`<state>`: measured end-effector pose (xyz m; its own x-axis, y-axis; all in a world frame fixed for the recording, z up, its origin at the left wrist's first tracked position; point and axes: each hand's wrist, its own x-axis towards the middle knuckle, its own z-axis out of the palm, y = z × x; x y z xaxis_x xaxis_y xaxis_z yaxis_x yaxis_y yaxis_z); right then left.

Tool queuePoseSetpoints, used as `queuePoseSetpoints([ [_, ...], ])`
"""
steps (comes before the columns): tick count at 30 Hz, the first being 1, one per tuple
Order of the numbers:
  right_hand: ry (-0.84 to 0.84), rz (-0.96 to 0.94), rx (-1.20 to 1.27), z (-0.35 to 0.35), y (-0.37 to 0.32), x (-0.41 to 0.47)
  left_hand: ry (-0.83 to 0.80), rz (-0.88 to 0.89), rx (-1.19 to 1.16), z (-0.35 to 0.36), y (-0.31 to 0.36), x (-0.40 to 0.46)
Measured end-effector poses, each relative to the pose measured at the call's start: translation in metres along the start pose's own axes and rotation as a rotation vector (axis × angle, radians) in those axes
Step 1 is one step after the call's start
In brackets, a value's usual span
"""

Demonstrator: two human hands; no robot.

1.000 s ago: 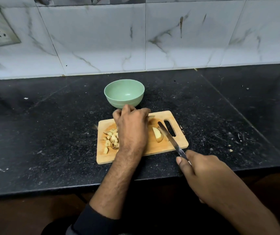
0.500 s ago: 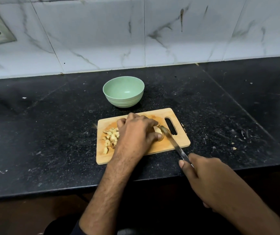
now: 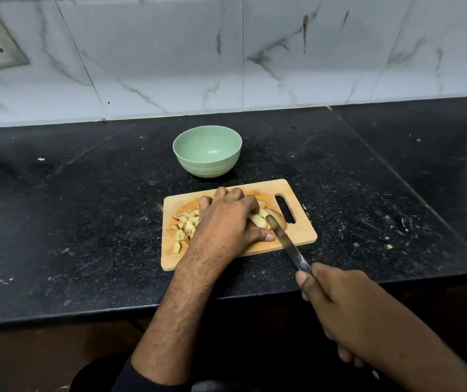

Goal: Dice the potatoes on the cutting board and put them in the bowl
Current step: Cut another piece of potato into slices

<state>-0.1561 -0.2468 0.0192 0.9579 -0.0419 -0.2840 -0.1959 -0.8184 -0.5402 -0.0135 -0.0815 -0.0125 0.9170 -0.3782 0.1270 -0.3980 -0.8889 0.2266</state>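
Potatoes, pale yellow, in two lots on the rectangular light wooden cutting board (image 3: 297,236): a heap of small diced potato cubes (image 3: 185,224) on the board's left half, and an uncut potato wedge with brown skin (image 3: 260,219) right of centre, beside the board's handle slot. Left hand (image 3: 226,222): lies over the wedge from the near-left, fingers curled on it, thumb tip flat on the board at its near side; a second earlier this hand was further back on the board, clear of the wedge, so it has since moved onto the piece and pinned it. Right hand (image 3: 337,301): wrapped round the handle of the slim steel-bladed kitchen knife (image 3: 286,241), index finger laid along the top; handle itself hidden in the fist. Blade: runs from the board's near-right edge up to the wedge, tip touching or just at the wedge next to the left thumb; a second ago it lay beside the wedge without a holding hand on it. Round pale green bowl (image 3: 228,169): upright on the black speckled stone tabletop (image 3: 85,207), just beyond the board's far edge, nothing visible in it. Judgement: one portion diced, the last wedge now braced for cutting; transfer to the bowl not begun. Caution: thumb sits close to the blade's path.
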Motion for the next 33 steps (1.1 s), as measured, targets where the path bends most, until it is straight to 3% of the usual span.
queuePoseSetpoints([
  [10,0.003,0.007,-0.001,-0.003,-0.004,0.002,-0.015,0.001,0.0,-0.003,-0.005,-0.012],
  [18,0.135,-0.017,-0.202,0.003,-0.002,0.007,-0.078,0.025,-0.064,-0.013,-0.015,-0.022],
  [23,0.074,-0.06,-0.214,0.014,-0.012,0.004,-0.069,0.01,-0.06,-0.012,-0.018,-0.021],
  [33,0.144,-0.025,-0.251,0.015,-0.012,0.008,0.024,-0.012,-0.02,-0.001,-0.009,-0.019],
])
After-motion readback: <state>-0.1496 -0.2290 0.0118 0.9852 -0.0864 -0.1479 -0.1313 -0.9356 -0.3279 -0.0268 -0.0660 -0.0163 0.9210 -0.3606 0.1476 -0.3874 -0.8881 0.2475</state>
